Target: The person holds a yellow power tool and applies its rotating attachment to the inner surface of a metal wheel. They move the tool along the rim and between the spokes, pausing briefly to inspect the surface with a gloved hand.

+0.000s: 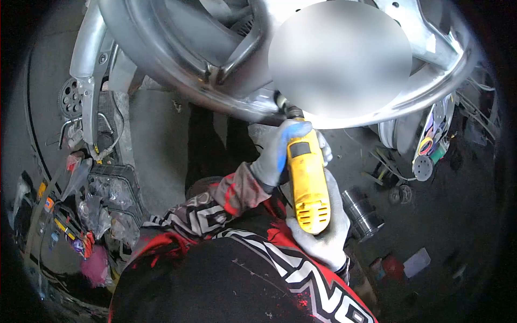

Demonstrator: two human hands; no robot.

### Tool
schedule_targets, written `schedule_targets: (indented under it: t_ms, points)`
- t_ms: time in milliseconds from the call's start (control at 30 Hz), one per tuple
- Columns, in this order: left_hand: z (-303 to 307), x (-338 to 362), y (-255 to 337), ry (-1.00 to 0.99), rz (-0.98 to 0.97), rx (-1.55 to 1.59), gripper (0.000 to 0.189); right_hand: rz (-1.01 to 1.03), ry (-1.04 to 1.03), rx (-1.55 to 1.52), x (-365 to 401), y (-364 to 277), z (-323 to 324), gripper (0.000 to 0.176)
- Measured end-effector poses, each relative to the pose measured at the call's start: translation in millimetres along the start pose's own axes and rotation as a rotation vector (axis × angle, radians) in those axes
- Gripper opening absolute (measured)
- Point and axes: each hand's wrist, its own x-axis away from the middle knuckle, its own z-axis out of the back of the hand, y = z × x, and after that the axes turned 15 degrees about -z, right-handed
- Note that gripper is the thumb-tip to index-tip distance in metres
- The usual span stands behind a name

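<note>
the left hand [283,148], gloved in grey and blue, is closed around the front of a yellow power tool [309,185]; the right hand [326,237], in a pale glove, grips its rear end. the tool lies mid-view, its dark nose pointing towards eleven o'clock, right at the lower rim of a silver wheel [156,59]; whether the tip touches metal i cannot tell. a blurred oval hides part of the wheel.

from the tool, a shiny metal cylinder [362,214] lies near at four o'clock, with a pale flat piece [417,262] farther out. a grey disc [424,168] sits around three. at nine, well apart, stands a dark crate [125,175] with clear plastic bags [121,226] about it; a pink cloth [96,266] lies towards eight.
</note>
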Motion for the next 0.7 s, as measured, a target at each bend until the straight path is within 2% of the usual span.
schedule_targets:
  t_ms: [67,133,200,300,400,433,567,700]
  points:
    - [3,-14,-21,-0.025,0.074,0.152,0.051,0.046,0.111,-0.005,2,6,4,0.093]
    - [-12,-24,-30,0.036,0.09,0.036,0.047,0.002,0.161,-0.058,8,9,6,0.09]
    - [-14,-34,-42,0.031,0.145,0.163,0.046,-0.023,0.189,-0.052,10,6,9,0.089]
    - [-14,-30,-37,-0.003,0.134,0.094,0.047,-0.014,0.218,-0.02,13,10,3,0.089]
    - [-8,-13,-18,0.006,0.074,0.102,0.048,0.075,0.222,0.107,2,1,-2,0.09]
    - [-7,-7,-10,-0.002,0.039,0.092,0.048,0.039,0.205,0.065,2,-2,-9,0.09]
    - [-2,12,19,0.005,-0.042,-0.035,0.049,0.146,0.142,0.098,-3,-9,-20,0.091]
    - [-5,10,19,0.0,-0.015,-0.098,0.049,0.039,0.032,0.036,-1,-11,-13,0.094]
